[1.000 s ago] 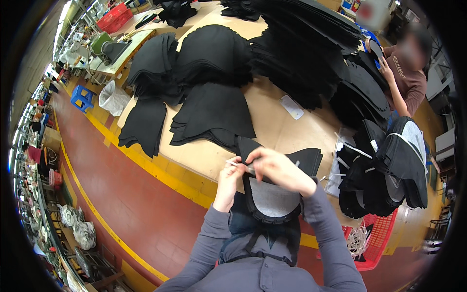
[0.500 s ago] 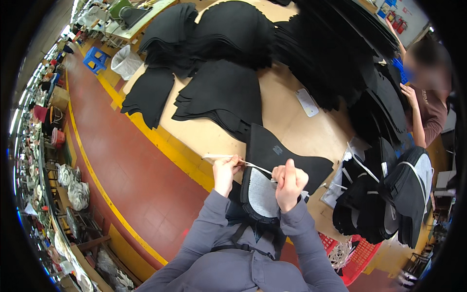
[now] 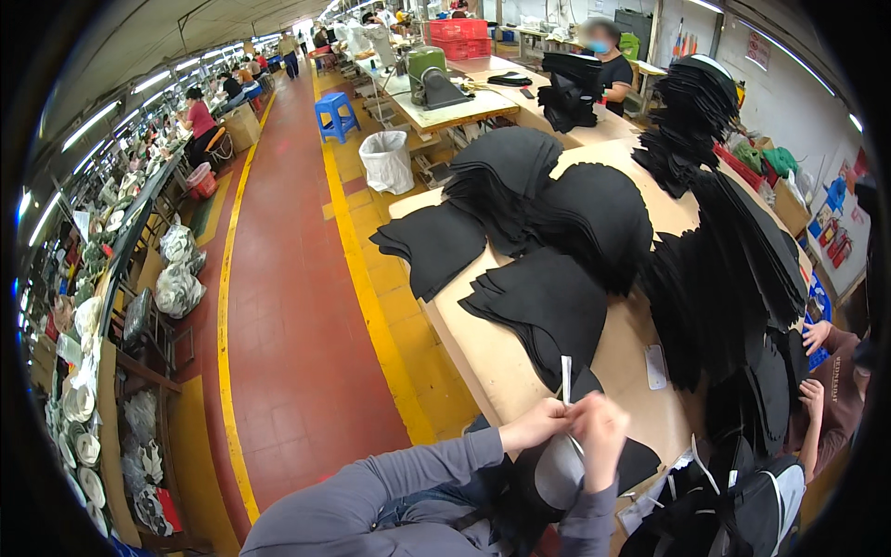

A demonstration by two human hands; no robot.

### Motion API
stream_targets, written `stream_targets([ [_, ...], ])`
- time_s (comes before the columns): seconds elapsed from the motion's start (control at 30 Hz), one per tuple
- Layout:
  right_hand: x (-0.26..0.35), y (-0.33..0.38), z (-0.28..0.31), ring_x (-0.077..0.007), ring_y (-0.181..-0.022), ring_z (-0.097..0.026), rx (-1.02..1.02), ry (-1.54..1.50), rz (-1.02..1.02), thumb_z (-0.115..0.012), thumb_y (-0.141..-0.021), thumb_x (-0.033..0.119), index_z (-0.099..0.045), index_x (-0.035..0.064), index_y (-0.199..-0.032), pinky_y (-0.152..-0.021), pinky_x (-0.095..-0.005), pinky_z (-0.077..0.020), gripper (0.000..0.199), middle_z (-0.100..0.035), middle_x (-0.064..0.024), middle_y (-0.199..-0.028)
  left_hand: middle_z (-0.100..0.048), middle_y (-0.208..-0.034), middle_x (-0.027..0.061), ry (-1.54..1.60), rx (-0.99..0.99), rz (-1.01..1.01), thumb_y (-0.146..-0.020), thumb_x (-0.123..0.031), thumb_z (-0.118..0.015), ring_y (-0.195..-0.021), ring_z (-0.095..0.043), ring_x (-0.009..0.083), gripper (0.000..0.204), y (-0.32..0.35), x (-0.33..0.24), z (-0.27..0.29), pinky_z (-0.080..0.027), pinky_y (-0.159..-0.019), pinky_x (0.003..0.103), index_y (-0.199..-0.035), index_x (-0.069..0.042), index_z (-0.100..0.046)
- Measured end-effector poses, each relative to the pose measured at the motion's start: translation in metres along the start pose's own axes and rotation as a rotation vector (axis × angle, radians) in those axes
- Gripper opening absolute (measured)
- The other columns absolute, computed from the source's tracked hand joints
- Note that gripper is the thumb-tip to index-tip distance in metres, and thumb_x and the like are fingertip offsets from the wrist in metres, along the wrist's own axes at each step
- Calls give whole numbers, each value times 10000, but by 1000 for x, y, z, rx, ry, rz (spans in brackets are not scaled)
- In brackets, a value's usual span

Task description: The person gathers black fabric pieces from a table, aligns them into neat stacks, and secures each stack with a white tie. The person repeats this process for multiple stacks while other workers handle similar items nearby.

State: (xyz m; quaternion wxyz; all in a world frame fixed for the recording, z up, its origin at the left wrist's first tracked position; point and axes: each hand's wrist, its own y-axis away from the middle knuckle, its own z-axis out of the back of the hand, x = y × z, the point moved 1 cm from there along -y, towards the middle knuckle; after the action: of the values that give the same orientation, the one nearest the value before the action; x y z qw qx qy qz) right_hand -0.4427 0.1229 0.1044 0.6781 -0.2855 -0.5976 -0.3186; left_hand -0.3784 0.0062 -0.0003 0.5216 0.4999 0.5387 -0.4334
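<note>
strip (image 3: 565, 368): thin white strip, lower centre of the head view, standing up out of the two hands, above the table edge.
panel (image 3: 564, 469): black piece with a grey inner face, lower centre, under the hands, against the person's lap and the table edge.
left hand (image 3: 536, 425): fingers closed in a pinch at the strip's lower end, thumb side towards the right hand.
right hand (image 3: 600, 436): curled tight, touching the left hand; looks pinched on the strip or the panel edge, cannot tell which.
table (image 3: 622, 348): tan top, centre to right; bare patch just above the hands.
stacks (image 3: 543, 302): black cut pieces fanned out, nearest one just beyond the strip tip; more piles towards the upper right.
tag (image 3: 655, 367): small pale flat piece on the bare tabletop, right of the hands, apart from them.
co-worker's hands (image 3: 814, 371): right edge of frame, in the black piles, well apart from the person's hands.
risk 1: strip is held only at its foot, so it could slip out of the pinch or bend over if the grip eases.
risk 2: both hands crowd one spot, so the panel has little support and may slide off the lap.
risk 3: strip tip is near the closest stack; a swing forward could snag or shift the top pieces.
</note>
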Motion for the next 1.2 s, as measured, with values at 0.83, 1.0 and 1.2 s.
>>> stream_targets([
  [0.83,-36,29,-21,-285,-806,-623,-325,481,342,-707,-811,-12,-687,-2,-924,-690,-362,-512,114,-594,-142,-912,-623,-958,-11,230,60,100,-1014,-219,-584,-958,-551,71,183,21,-21,28,-429,-898,238,-1013,-44,-639],
  [1.0,-44,34,-13,-207,-617,-585,-335,531,482,-788,-756,-19,-700,-6,-864,-545,-304,-469,140,-577,-93,-750,-614,-971,-20,353,-22,141,-998,-219,-618,-996,-559,83,163,21,-22,20,-416,-921,248,-985,-62,-661],
  [1.2,-52,49,5,-302,-786,-565,-29,456,270,-641,-877,10,-599,-16,-910,-698,-356,-470,60,-519,-130,-859,-710,-875,98,-147,-404,4,-926,-152,-638,-850,-677,176,185,-2,0,32,-497,-746,311,-944,11,-722],
])
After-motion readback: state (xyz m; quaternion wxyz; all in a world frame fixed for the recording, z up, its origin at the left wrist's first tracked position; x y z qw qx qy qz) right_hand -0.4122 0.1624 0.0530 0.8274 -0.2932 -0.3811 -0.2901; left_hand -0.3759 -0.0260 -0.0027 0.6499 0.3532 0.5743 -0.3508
